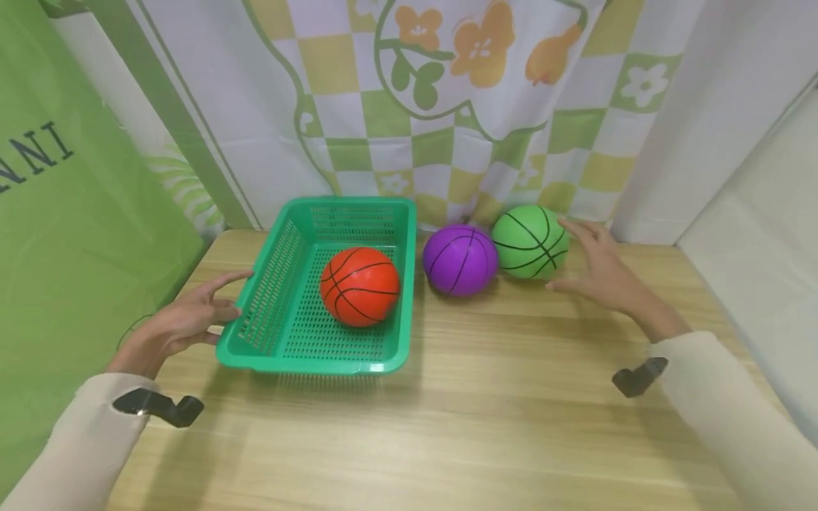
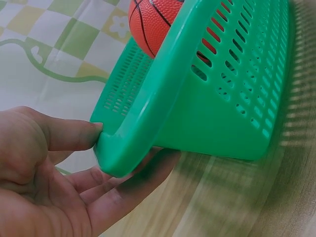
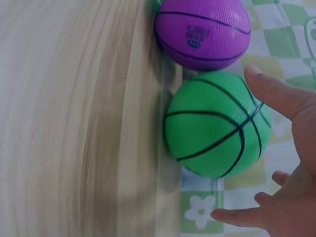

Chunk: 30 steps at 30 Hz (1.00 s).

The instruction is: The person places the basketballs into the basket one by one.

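At the left, a green plastic basket (image 1: 313, 365) with slotted walls stands on the wooden table. Inside it, toward its right side, sits a small red basketball (image 1: 360, 287). My left hand (image 1: 188, 319) pinches the basket's left rim, thumb on top and fingers beneath, as the left wrist view shows. To the basket's right lies a purple basketball (image 1: 460, 260), beside a green basketball (image 1: 530, 242). My right hand (image 1: 603, 273) is spread at the green ball's right side, thumb and fingers apart. Nothing is held in it; whether a fingertip touches the ball I cannot tell.
A checked, flowered curtain (image 1: 447, 152) hangs right behind the balls and basket. Green fabric (image 1: 83, 234) with lettering borders the table (image 1: 473, 411) on the left, and a pale wall (image 1: 760, 234) on the right.
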Each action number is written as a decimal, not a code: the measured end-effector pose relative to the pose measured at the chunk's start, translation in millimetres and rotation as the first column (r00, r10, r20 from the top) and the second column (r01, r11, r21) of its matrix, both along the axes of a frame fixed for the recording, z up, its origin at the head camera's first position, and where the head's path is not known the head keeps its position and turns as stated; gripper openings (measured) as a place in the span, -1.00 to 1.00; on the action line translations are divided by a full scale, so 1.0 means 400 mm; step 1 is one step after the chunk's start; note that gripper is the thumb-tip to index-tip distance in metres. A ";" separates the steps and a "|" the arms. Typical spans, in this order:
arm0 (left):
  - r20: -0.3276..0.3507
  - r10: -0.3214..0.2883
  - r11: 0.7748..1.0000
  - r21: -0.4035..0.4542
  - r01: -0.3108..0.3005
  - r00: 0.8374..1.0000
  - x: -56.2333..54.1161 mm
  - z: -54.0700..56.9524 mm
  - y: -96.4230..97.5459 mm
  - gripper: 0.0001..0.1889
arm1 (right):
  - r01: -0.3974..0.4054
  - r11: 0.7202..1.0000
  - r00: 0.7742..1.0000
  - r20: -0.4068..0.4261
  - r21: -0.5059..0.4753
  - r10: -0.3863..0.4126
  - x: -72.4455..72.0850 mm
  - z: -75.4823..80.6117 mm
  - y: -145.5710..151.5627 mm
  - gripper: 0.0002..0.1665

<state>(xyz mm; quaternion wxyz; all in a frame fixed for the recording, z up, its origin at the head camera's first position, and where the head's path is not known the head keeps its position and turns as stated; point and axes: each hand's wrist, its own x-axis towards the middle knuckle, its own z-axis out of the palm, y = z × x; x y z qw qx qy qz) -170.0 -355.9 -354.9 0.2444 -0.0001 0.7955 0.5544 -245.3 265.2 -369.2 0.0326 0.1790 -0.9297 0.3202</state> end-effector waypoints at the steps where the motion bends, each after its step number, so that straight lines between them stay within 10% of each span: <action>1: -0.001 0.002 1.000 0.001 -0.002 1.000 0.000 0.001 0.000 -0.20 | -0.005 1.000 1.000 0.012 0.006 0.005 -0.003 -0.003 0.007 0.40; 14: -0.002 0.009 1.000 0.028 -0.009 1.000 0.003 0.001 -0.002 -0.20 | -0.009 0.998 0.987 0.161 -0.062 0.019 -0.031 -0.054 0.069 0.52; 30: 0.004 0.007 1.000 0.006 -0.007 1.000 -0.003 0.003 0.002 -0.21 | 0.009 0.970 0.988 0.155 -0.242 0.029 -0.061 -0.092 0.076 0.46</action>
